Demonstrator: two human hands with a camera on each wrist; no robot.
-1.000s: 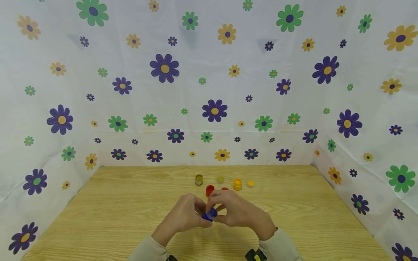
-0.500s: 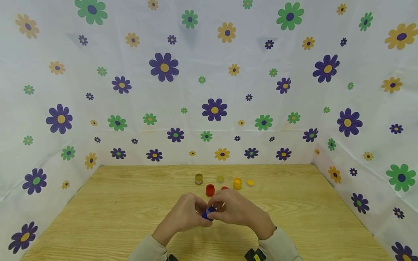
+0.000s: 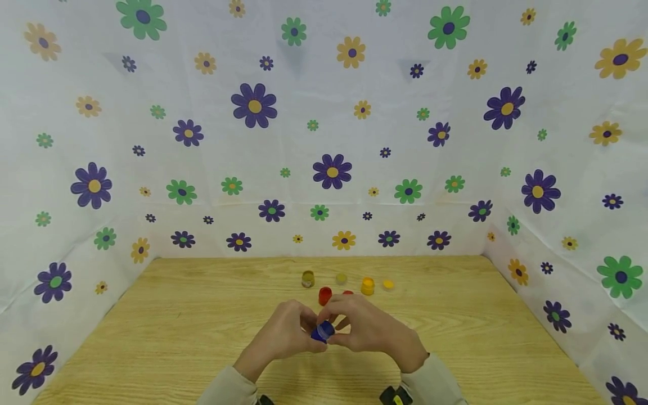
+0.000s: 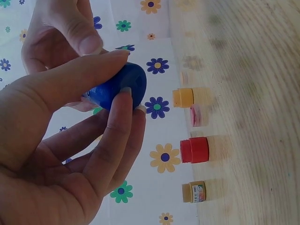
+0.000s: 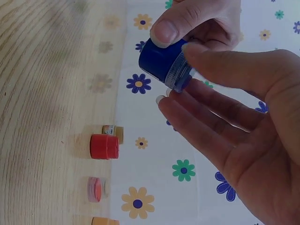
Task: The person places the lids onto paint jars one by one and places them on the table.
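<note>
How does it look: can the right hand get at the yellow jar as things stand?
Probably yes, but the right hand is busy at the blue jar and would first have to leave it; the yellow jar stands just beyond, with nothing visible in between.

Small, rounded, cylindrical jar of smooth blue plastic (image 5: 164, 65), with a translucent ribbed band (image 5: 175, 71) encircling one end. I hold it raised and tilted: its blue body is gripped by the thumb and fingers of my left hand (image 3: 291, 332), its banded end by my right hand (image 3: 372, 326).
</note>
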